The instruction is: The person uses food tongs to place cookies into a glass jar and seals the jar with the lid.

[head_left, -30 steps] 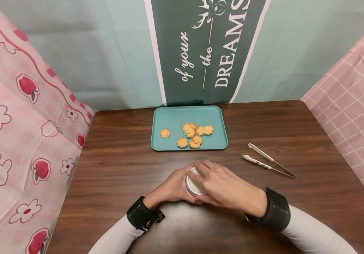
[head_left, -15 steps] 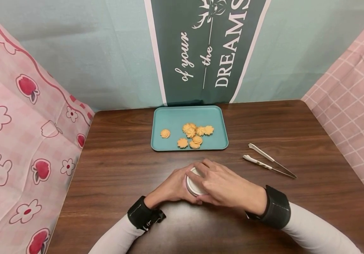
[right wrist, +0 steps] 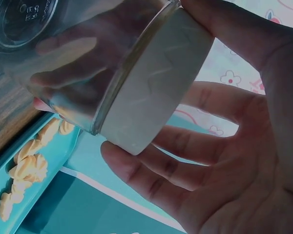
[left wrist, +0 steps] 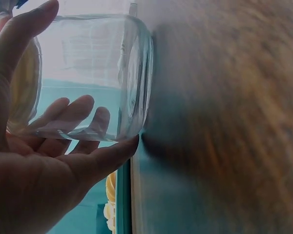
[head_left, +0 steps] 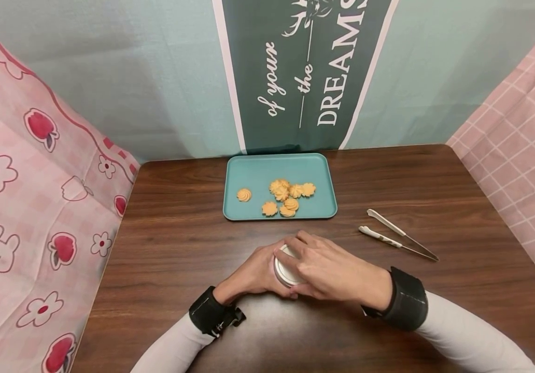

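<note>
- Your left hand point(head_left: 253, 272) grips the glass jar point(left wrist: 93, 73) at lower centre.
- Your right hand point(head_left: 330, 269) clasps its white lid point(right wrist: 156, 80).
- Cookie tray point(head_left: 253, 173) sits above.

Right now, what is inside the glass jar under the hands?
The glass jar looks empty: only fingers show through its wall. A white lid caps it; the right hand covers the top.

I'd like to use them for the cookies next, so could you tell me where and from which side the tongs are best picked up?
The tongs lie flat right of the tray, arms spread toward the tray and joined at the far right. Probably best to come from above with the right hand and pinch both arms around the middle, so they can squeeze together.
</note>
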`<state>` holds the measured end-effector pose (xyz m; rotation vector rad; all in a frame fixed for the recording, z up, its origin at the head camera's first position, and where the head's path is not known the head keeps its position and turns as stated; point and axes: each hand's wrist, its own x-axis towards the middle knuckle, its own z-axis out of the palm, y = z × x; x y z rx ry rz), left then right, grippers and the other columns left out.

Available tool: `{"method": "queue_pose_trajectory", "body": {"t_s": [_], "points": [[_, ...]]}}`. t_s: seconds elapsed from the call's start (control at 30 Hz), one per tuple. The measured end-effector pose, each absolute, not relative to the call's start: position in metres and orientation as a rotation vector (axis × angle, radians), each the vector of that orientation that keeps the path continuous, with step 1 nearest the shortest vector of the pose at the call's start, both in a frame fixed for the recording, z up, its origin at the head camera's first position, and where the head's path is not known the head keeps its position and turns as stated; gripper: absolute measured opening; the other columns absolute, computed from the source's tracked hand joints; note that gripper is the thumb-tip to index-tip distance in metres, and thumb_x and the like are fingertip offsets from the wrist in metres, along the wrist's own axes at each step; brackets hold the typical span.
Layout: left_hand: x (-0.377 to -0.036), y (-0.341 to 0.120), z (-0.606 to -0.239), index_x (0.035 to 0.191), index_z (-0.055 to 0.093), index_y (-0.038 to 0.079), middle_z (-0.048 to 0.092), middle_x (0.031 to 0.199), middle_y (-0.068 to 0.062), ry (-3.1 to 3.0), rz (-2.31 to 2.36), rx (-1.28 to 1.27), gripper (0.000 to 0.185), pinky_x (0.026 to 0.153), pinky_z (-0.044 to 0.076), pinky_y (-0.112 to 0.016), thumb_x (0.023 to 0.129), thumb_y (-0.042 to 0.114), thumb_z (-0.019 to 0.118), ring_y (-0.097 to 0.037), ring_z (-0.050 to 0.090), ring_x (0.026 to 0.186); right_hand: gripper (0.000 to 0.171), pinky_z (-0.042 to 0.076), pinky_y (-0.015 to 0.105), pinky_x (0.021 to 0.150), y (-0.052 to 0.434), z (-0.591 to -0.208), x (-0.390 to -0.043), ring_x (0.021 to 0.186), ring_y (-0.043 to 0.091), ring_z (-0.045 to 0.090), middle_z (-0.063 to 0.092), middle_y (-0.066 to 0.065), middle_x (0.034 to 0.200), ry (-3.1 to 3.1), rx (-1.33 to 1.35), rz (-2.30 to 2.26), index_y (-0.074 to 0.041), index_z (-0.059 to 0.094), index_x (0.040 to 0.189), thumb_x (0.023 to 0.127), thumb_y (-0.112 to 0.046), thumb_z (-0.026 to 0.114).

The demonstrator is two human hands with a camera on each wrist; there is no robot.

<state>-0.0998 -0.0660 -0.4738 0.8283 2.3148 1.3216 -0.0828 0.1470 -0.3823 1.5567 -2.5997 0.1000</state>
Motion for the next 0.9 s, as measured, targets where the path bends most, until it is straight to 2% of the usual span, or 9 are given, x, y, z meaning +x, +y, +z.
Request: {"method": "queue_pose_trajectory", "body": {"t_s": [0.43, 0.57, 0.67, 0.9], "points": [[-0.1006, -0.0652, -0.4762, 0.148, 0.055, 0.02, 0.072, 0.125, 0.002, 2.324, 1.3, 0.839, 0.1, 0.091, 0.057, -0.025, 0.062, 0.03, 0.104, -0.006, 0.068, 0.103, 0.07, 0.055, 0.038, 0.079, 0.1479, -0.3802, -0.0852, 0.099, 0.024, 0.051, 0.062, 0.008, 0.115, -2.595, 1.612, 0.12, -0.005, 0.066, 0.138, 0.086, -0.046, 0.086], [-0.1004, -0.0665, -0.4758, 0.143, 0.059, 0.02, 0.073, 0.12, 0.005, 2.275, 1.31, 0.871, 0.094, 0.09, 0.057, -0.024, 0.061, 0.029, 0.104, -0.004, 0.068, 0.101, 0.069, 0.054, 0.039, 0.086, 0.1489, -0.3784, -0.0836, 0.101, 0.023, 0.051, 0.063, 0.006, 0.115, -2.593, 1.661, 0.13, -0.007, 0.065, 0.138, 0.084, -0.043, 0.088], [-0.1007, -0.0688, -0.474, 0.141, 0.06, 0.021, 0.072, 0.119, 0.009, 2.237, 1.299, 0.892, 0.092, 0.09, 0.057, -0.023, 0.061, 0.027, 0.104, -0.003, 0.068, 0.1, 0.071, 0.055, 0.04, 0.094, 0.1487, -0.3759, -0.0806, 0.108, 0.024, 0.054, 0.065, 0.007, 0.122, -2.605, 1.695, 0.12, -0.008, 0.064, 0.141, 0.083, -0.042, 0.089], [-0.1021, -0.0703, -0.4716, 0.147, 0.056, 0.023, 0.07, 0.126, 0.01, 2.237, 1.277, 0.917, 0.099, 0.092, 0.057, -0.024, 0.062, 0.029, 0.104, -0.003, 0.067, 0.105, 0.074, 0.054, 0.044, 0.102, 0.1482, -0.3732, -0.0809, 0.116, 0.027, 0.055, 0.064, 0.009, 0.129, -2.605, 1.723, 0.095, -0.006, 0.063, 0.143, 0.084, -0.043, 0.089]]}}
